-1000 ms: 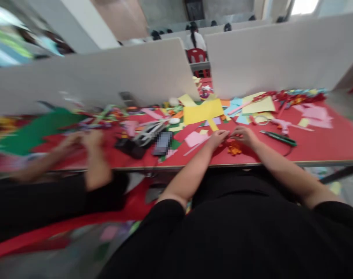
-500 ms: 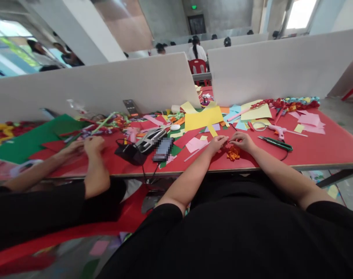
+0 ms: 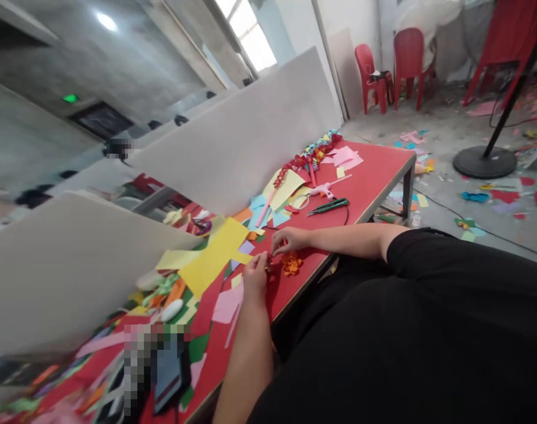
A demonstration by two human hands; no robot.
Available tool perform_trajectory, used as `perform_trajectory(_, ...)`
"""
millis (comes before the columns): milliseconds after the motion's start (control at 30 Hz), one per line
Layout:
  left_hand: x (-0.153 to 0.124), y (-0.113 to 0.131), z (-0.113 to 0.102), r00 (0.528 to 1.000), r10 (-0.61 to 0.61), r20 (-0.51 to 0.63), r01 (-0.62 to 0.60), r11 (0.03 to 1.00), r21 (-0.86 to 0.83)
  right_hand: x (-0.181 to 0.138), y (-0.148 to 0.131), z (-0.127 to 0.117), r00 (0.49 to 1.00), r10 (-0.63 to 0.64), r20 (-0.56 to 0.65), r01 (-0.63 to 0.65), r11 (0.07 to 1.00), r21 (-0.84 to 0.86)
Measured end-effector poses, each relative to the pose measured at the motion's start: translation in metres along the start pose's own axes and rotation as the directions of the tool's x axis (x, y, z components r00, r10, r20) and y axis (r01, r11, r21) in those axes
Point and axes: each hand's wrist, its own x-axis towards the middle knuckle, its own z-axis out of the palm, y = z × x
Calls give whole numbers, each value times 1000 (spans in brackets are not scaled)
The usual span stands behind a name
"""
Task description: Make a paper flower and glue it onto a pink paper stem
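Observation:
Both my hands are close together above the front edge of the red table [image 3: 361, 185]. The fingers of my left hand [image 3: 256, 275] are closed in a pinch on something small and dark that I cannot make out. My right hand [image 3: 290, 239] has its thumb and fingertips drawn together just beside the left fingertips; what they hold, if anything, is too small to name. An orange paper flower [image 3: 291, 264] lies on the table right under my right hand. Pink paper [image 3: 226, 304] and a yellow sheet [image 3: 215, 256] lie left of my hands.
Beyond my right hand lie a green-handled cutter [image 3: 329, 206], a pink glue gun [image 3: 324, 189] and a tape ring [image 3: 300, 202]. A phone [image 3: 169, 374] and paper scraps cover the left side. White partition boards [image 3: 251, 141] stand behind. A black stand [image 3: 484, 162] is on the floor.
My view has swung right and tilted, so the neighbouring person's arms are out of sight and the floor and red chairs show. My hands stay together by the orange flower.

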Motion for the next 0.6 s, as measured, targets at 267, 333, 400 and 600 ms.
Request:
perform_trajectory(267,12,9,23,981,132,146,-131,991,-15,-28,-16,-22,995,24,-100,-38,990,-137)
perform_trajectory(333,10,12,26,984,92,156,-80,993,-82,-27,-19,-24,997,31,-76,-44,984,-171)
perform_trajectory(400,8,13,27,986,66,155,-43,988,-150,-27,-22,-23,998,32,-51,-40,985,-168)
perform_trajectory(600,-1,22,25,981,125,148,-99,980,-173,-28,-28,-17,987,133,-91,-145,980,-137)
